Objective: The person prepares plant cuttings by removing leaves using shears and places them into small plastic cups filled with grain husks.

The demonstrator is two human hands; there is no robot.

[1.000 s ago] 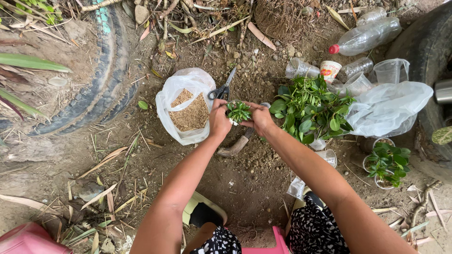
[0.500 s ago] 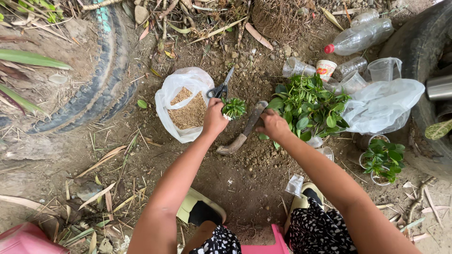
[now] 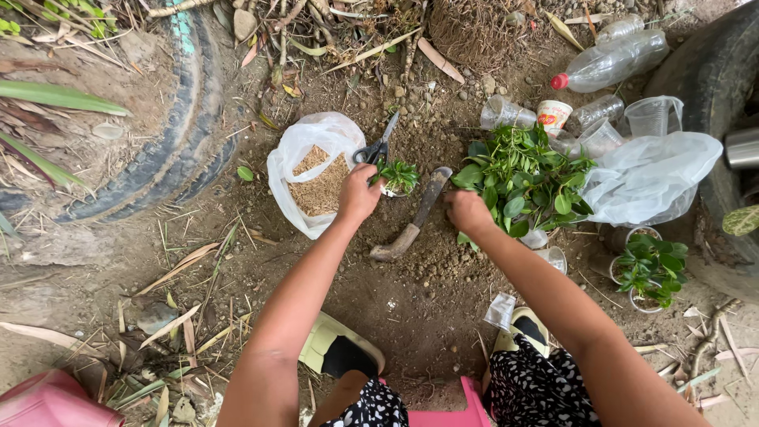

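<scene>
My left hand [image 3: 360, 194] is closed around a small white cup holding a green seedling [image 3: 398, 175], set on the soil. Just behind it lie scissors [image 3: 378, 147] on the edge of a white plastic bag of brown husk [image 3: 304, 142]. My right hand [image 3: 466, 212] rests, fingers curled, at the near edge of a pile of leafy green cuttings [image 3: 522, 178]. Whether it grips a stem is hidden. A trowel with a wooden handle [image 3: 411, 223] lies on the ground between my hands.
An old tyre [image 3: 170, 150] curves along the left. Clear plastic cups [image 3: 506, 115], a bottle with a red cap [image 3: 613, 59] and a crumpled clear bag [image 3: 652, 178] lie at the right. Potted seedlings [image 3: 652, 269] stand beside them. My feet in sandals [image 3: 340, 348] are below.
Both hands were together on the seedling cup. My right hand has let go and moved right to the pile of cuttings. My left hand has stayed on the cup.
</scene>
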